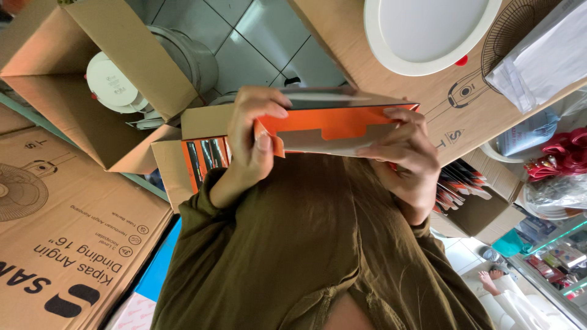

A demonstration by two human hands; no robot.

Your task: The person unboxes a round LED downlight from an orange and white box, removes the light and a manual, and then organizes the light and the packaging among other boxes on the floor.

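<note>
Head cam view, looking down past an olive-green shirt (318, 244) at both hands, w/ the floor and boxes spread beyond them.

Both hands hold a small orange carton (330, 125) up in front of the chest, roughly centre frame. The carton is flat and long, orange outside, grey-brown card inside, w/ one end flap folded open.

Left hand (254, 137) grips the carton's left end: fingers curl over the top edge, thumb presses on the open orange flap. Closed firmly on the card.

Right hand (406, 159) grips the right end: fingers wrap the front and bottom edge, partly curled, closed on the carton.

Just behind the carton, touching or very near it, sits an open cardboard box (183, 146) w/ more orange cartons (208, 156) standing in a row inside.

Upper left: a larger open cardboard box (73, 85) holding round white lamp fittings (113, 82). Lower left: a big flat fan box (67, 232) w/ a fan drawing. Top right: a round white ceiling light (428, 30) lies on another fan box (391, 79). Right of the hands, another open box (477, 208) holds more flat packs. Far right: red items, plastic bags, glass shelves; detail too small to tell. Floor is pale grey tile (257, 36).
</note>
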